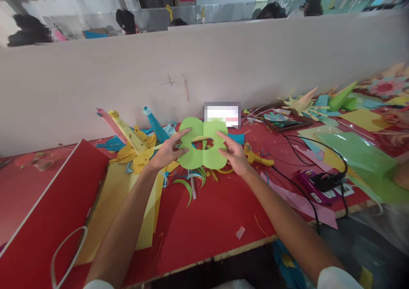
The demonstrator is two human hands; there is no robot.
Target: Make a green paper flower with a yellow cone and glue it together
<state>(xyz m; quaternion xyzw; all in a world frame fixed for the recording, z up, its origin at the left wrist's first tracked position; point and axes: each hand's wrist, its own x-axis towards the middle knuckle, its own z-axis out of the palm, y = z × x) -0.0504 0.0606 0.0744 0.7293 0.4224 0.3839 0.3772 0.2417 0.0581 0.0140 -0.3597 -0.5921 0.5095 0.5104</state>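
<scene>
A green paper flower shape (194,159) with rounded lobes, a centre crease and an oval hole is held up above the red table. My left hand (169,150) pinches its left side between thumb and fingers. On its right side, my right hand (234,152) grips the paper in the same way. Through the hole I see the red tabletop and a pale green strip. Below the flower lie curved green paper scraps (185,189). Just right of my right hand rests a yellow-handled glue gun (260,158).
Yellow paper sheets (119,195) lie left, beside a red partition (54,216). Paper cones (136,142) stand behind them. A phone-like screen (223,115) leans at the wall. Right are a purple power strip (313,186), black cables (297,195), green sheets (361,157) and another person's hand (398,120).
</scene>
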